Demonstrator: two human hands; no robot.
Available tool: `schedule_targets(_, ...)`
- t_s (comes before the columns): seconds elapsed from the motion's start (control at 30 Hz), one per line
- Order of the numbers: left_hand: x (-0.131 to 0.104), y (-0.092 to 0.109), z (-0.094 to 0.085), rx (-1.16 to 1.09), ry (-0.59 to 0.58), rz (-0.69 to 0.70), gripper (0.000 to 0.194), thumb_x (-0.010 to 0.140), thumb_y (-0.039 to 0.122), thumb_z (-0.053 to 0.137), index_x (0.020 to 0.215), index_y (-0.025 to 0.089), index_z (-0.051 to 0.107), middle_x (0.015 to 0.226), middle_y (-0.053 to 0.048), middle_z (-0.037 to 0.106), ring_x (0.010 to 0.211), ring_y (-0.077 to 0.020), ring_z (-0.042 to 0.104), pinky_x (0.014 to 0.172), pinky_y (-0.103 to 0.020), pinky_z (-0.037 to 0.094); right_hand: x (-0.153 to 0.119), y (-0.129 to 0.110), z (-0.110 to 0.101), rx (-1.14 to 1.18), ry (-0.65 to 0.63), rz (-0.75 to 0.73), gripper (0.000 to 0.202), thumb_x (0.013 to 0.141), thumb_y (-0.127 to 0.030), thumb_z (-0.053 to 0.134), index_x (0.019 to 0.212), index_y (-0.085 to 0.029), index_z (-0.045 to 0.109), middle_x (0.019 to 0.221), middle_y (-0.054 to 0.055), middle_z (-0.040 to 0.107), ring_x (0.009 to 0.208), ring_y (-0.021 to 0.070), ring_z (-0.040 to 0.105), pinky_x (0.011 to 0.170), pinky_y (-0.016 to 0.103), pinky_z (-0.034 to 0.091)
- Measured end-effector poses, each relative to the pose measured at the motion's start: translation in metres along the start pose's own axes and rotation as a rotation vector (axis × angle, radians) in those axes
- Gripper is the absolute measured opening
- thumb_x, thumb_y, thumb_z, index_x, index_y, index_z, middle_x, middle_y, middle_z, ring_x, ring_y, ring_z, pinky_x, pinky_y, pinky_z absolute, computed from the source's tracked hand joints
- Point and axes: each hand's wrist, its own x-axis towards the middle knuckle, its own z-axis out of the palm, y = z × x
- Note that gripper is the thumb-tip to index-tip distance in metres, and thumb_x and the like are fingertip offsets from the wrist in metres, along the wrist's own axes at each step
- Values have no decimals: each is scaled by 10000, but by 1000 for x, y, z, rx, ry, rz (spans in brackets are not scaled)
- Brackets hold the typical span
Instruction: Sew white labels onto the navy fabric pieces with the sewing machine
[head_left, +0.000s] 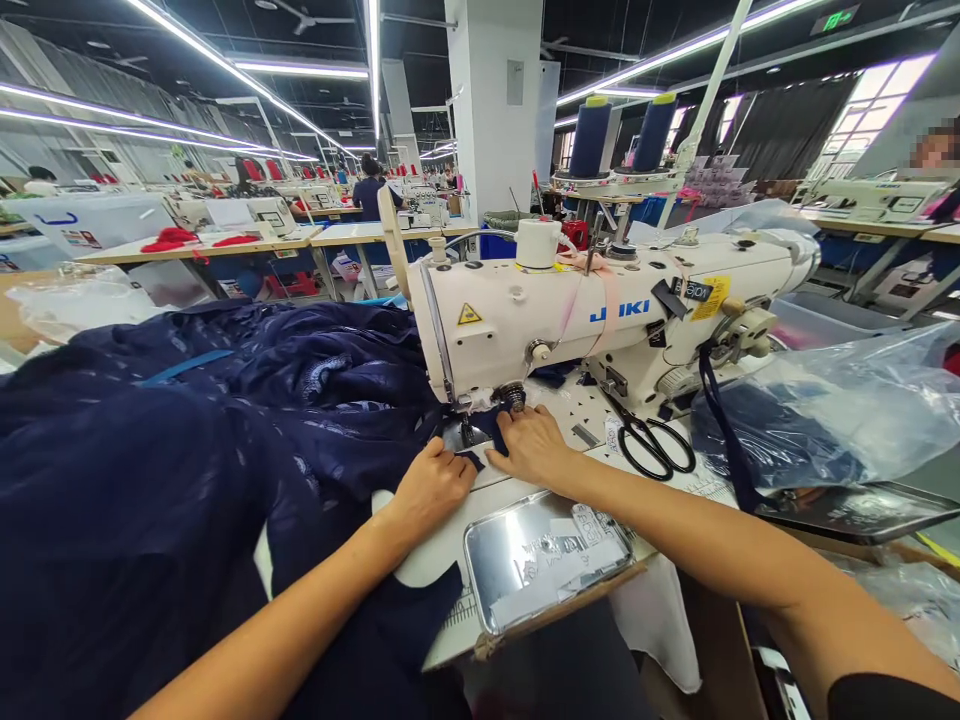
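A white sewing machine (517, 315) with blue lettering spans the table in front of me. Just left of its needle area, my left hand (436, 485) has its fingers curled closed on a small edge of dark navy fabric (471, 460). Right of the presser foot, my right hand (534, 445) pinches another part of the navy fabric close under the machine head. The bulk of the navy cloth (187, 430) lies heaped to the left and hangs over the table's front. My fingers partly cover the cloth near the needle.
Black-handled scissors (656, 447) lie right of my right hand. A shiny metal tray (547, 555) with paper labels sits at the front edge. Clear plastic bags (840, 410) stand at right. Two navy thread cones (590, 137) rise behind the machine; people work farther back.
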Motion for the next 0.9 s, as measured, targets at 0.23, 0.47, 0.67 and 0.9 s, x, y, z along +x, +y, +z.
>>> schedule_targets(0.23, -3, -1, 1, 57, -27, 15, 256, 794, 17, 377, 634, 120, 549, 512, -36, 557, 472, -157, 508, 568, -310, 287, -15, 17, -8, -184, 143, -337, 234, 815, -64, 386, 821, -107, 616, 844, 130, 620, 792, 217, 547, 883, 404, 306)
schedule_targets(0.47, -4, 0, -1, 80, 13, 17, 224, 745, -1, 425, 595, 113, 544, 485, -33, 560, 442, -155, 515, 557, -303, 289, -11, 35, 4, -199, 280, -688, 275, 863, -89, 345, 979, -112, 593, 1138, 131, 544, 1038, 235, 443, 934, 442, 261)
schedule_targets(0.67, -6, 0, -2, 82, 13, 5, 236, 745, 2, 417, 580, 125, 533, 492, -27, 559, 449, -158, 523, 563, -304, 304, -7, 2, 4, 24, 198, -323, 194, 815, -274, 474, 872, -119, 575, 913, 109, 580, 828, 226, 482, 762, 367, 349)
schedule_targets(0.9, -7, -1, 0, 76, 41, -1, 251, 750, 6, 410, 561, 136, 510, 473, -15, 547, 431, -147, 511, 558, -294, 314, 1, -5, 11, 29, 114, -327, 180, 837, -262, 451, 806, -146, 586, 872, 78, 566, 838, 216, 482, 752, 345, 329)
